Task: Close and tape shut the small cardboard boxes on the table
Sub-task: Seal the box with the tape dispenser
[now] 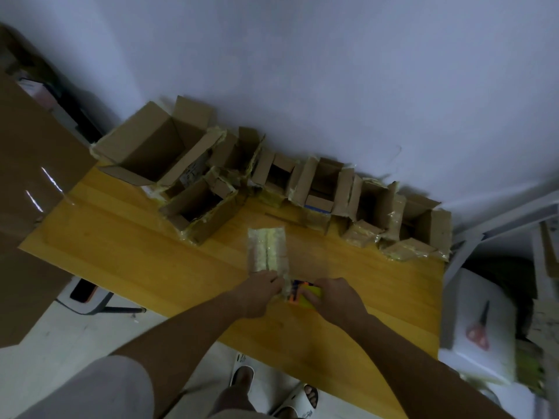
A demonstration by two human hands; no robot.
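One small cardboard box (267,252), closed at frame centre, is pinched at its near end by the left hand (260,293) while a tape dispenser (304,293) is gripped by the right hand (335,297); light, thin-walled, best steadied at the corners.

scissors (479,329): red-handled, lying on a white foam block (481,358) at right
large carton (33,189): brown, standing left of the table
slippers (298,397): white, on the floor

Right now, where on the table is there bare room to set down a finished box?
The yellow wooden table is bare at its left, between the large open cardboard box and the near edge. The back edge by the wall is crowded with open boxes.
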